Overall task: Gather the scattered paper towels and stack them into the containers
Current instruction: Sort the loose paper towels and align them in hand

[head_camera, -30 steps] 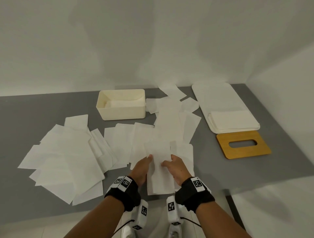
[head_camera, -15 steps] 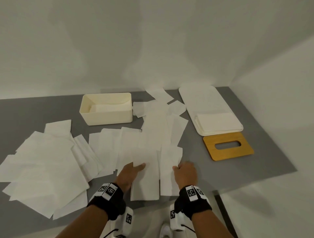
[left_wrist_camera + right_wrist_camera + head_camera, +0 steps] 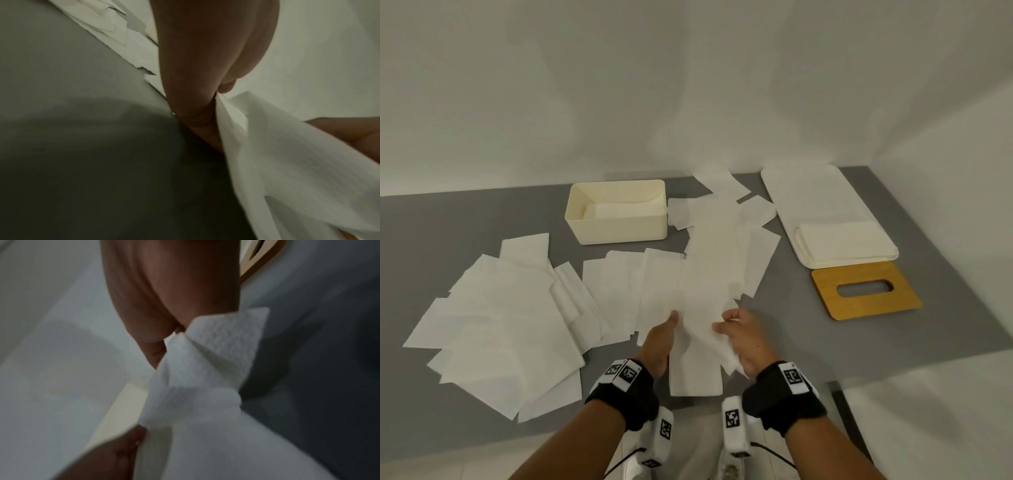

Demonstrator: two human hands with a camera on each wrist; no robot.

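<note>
– What did the hands hold?
– The left hand [image 3: 659, 337] pinched the long white paper towel [image 3: 697, 346] at the table's [image 3: 448, 219] 6 o'clock edge; the right hand [image 3: 744, 337] gripped its other side.
– And the containers?
– The cream rectangular plastic box [image 3: 616, 224] stood at 11 o'clock, the flat white tray [image 3: 822, 202] at 1 o'clock.

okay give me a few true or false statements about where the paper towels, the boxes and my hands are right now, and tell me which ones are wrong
1. Both hands, left hand and right hand, hold the same paper towel. True.
2. The wooden lid sits on the cream box. False: it lies on the table, beside the white tray.
3. The cream box is open. True.
4. The white tray holds no towels. False: a folded stack lies in it.
5. Loose towels lie left of the hands. True.
</note>
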